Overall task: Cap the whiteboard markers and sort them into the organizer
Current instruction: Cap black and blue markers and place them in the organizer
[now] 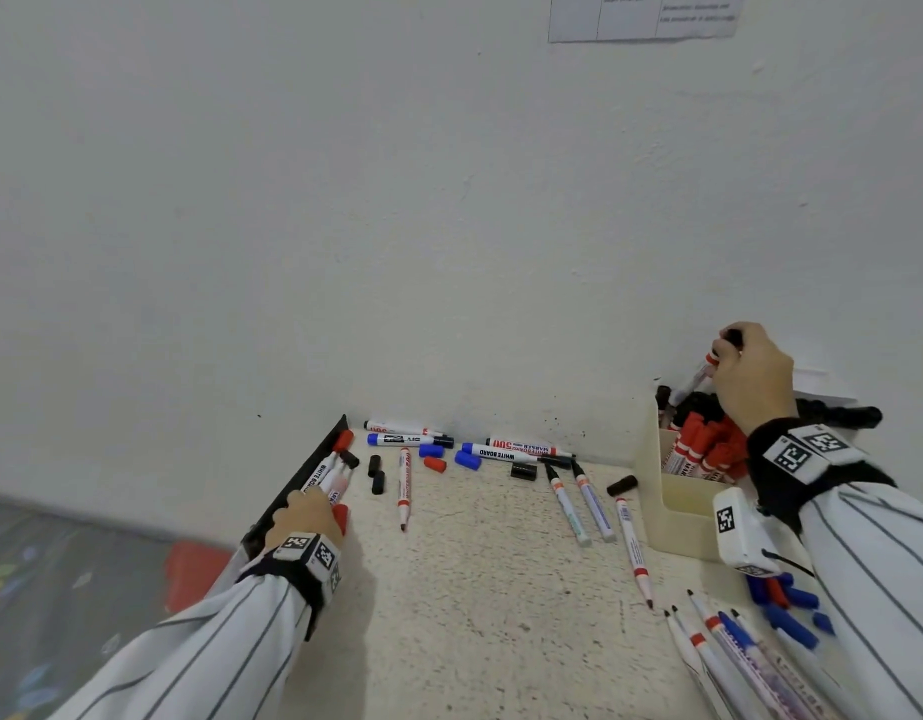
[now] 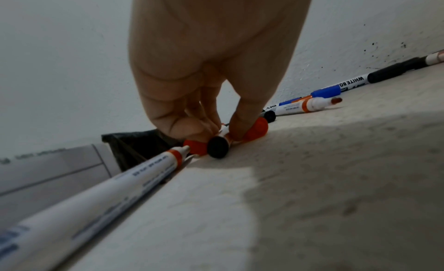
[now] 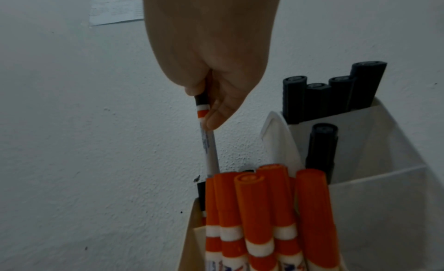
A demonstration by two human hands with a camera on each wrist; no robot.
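Head view: loose caps (image 1: 434, 464) among markers (image 1: 404, 486)

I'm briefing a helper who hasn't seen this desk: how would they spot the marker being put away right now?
Look to the cream organizer against the wall at the right of the table. Above its rear compartments the right hand holds one thin marker by its top, slanting down into the box. Unlike the red-capped markers standing in the box, it wears a black cap above a red band.
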